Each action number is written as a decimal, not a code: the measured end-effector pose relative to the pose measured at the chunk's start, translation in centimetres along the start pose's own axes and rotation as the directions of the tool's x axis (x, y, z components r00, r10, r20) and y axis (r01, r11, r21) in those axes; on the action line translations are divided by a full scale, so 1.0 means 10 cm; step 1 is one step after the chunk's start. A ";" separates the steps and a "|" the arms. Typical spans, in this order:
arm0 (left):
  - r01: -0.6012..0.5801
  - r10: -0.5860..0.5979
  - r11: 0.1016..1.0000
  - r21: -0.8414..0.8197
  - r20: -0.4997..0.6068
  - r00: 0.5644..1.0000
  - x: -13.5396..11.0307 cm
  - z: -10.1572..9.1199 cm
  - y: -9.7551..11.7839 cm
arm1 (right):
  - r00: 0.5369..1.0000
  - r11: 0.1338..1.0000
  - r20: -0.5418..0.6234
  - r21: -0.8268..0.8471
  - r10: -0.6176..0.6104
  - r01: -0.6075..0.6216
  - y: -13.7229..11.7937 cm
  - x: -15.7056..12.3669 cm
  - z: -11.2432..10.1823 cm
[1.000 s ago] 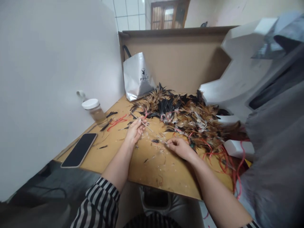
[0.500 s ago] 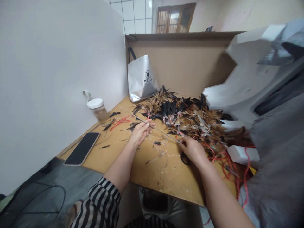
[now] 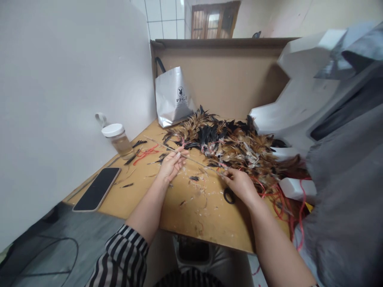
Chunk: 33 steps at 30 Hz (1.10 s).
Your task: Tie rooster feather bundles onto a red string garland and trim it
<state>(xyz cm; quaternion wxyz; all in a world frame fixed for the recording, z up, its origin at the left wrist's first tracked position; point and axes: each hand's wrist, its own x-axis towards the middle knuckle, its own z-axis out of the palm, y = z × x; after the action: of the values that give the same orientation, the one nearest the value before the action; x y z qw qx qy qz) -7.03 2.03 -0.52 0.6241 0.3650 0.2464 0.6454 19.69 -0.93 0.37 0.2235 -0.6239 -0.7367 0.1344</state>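
Observation:
A long thin quill stick point(image 3: 196, 160) stretches between my two hands above the wooden table point(image 3: 191, 215). My left hand point(image 3: 171, 163) pinches it near its left part, fingers closed round it. My right hand point(image 3: 240, 184) grips its right end, closed, beside the big heap of brown and black feathers point(image 3: 230, 145). A black scissor handle point(image 3: 229, 196) shows under my right hand. Small feather scraps and white bits lie on the table between my hands.
A black phone point(image 3: 97, 189) lies at the table's left edge. A lidded glass jar point(image 3: 118, 139) stands by the white wall, red strings point(image 3: 146, 153) next to it. A silver bag point(image 3: 172, 97) leans on the brown back board. White foam pieces point(image 3: 299, 187) and grey cloth point(image 3: 344, 187) crowd the right.
My right hand moved from the table toward the feather heap and took the stick's right end. The stick now spans both hands. The view shifted slightly.

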 end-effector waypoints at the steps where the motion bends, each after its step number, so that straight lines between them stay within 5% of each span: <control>1: -0.005 0.005 1.000 -0.010 -0.002 1.000 0.01 -0.01 0.00 | 1.000 0.998 -0.004 0.061 -0.006 0.007 0.03 0.01 0.00; 4: -0.017 0.017 0.999 -0.049 -0.010 1.000 0.02 -0.04 0.01 | 1.000 0.950 0.010 0.311 0.018 -0.020 0.10 0.03 0.00; 7: -0.021 0.018 0.997 -0.081 -0.041 0.999 0.04 -0.06 0.01 | 0.997 0.800 0.064 0.594 0.052 -0.080 0.11 0.03 -0.03; 14: -0.008 -0.002 0.990 -0.138 -0.075 0.997 0.04 -0.07 0.01 | 0.987 0.266 0.090 0.956 0.134 -0.123 -0.02 0.03 -0.11; 18: 0.070 -0.066 0.993 -0.098 0.037 0.997 -0.01 -0.05 -0.01 | 0.970 -0.110 0.083 0.992 0.230 -0.059 -0.01 0.09 -0.08; 22: 0.191 -0.175 0.979 -0.072 0.185 0.967 -0.10 -0.01 -0.02 | 0.947 -0.363 0.158 0.931 0.279 -0.048 0.09 0.16 -0.02; 29: 0.384 -0.376 0.922 0.058 0.381 0.845 -0.22 0.11 -0.14 | 0.954 -0.469 0.174 0.882 0.244 -0.041 0.17 0.19 0.02; 33: 0.388 -0.410 0.912 0.133 0.331 0.850 -0.24 0.23 -0.22 | 0.969 -0.487 0.146 0.873 0.199 -0.032 0.18 0.22 0.05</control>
<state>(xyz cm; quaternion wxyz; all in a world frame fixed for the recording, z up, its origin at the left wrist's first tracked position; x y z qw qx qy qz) -3.98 -0.40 -1.25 0.7668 0.4340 0.2211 0.4181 20.70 1.56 -0.58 0.6665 -0.2142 -0.1741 0.6925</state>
